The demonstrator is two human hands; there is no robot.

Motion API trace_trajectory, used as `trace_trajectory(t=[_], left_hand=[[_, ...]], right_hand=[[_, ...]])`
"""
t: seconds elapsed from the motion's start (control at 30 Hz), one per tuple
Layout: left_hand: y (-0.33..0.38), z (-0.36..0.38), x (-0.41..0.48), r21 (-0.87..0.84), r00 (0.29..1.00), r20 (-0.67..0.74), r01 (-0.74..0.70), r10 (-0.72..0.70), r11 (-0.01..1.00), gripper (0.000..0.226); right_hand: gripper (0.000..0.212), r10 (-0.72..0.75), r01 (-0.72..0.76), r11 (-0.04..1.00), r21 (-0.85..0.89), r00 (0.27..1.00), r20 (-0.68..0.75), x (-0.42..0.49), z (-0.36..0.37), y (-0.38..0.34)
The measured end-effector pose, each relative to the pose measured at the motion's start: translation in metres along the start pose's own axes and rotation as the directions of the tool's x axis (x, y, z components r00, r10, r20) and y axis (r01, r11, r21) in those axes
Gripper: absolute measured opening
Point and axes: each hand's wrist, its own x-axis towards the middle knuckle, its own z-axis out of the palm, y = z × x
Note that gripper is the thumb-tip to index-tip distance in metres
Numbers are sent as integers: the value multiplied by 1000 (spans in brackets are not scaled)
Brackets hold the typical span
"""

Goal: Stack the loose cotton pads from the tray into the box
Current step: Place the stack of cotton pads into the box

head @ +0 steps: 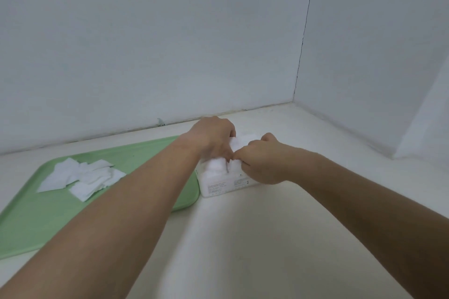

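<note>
The fingers of the left hand and the right hand curl narrowly round a stack of pads at the top of the box, centre frame. The box's left edge sits just beside the tray rim. Loose cotton pads lie at centre left. Open surface spreads right and below; the wall stands near behind.

Pale grey-blue walls, vertical corner seam, off-white countertop, soft even light

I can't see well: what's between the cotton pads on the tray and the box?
Head view: bare green tray, with the left forearm crossing above it.
</note>
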Motion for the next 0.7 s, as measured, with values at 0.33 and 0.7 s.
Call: trace_trajectory(t=[0.33, 0.7], left_hand=[[-4, 3, -6, -103, 999, 41, 36, -32, 994, 57], [-47, -8, -62, -641, 979, -171, -26, -109, 767, 52]], right_hand=[[12, 92, -75, 990, 124, 986, -139, 14, 1, 6], [32, 163, -119, 976, 183, 957, -242, 12, -31, -24]])
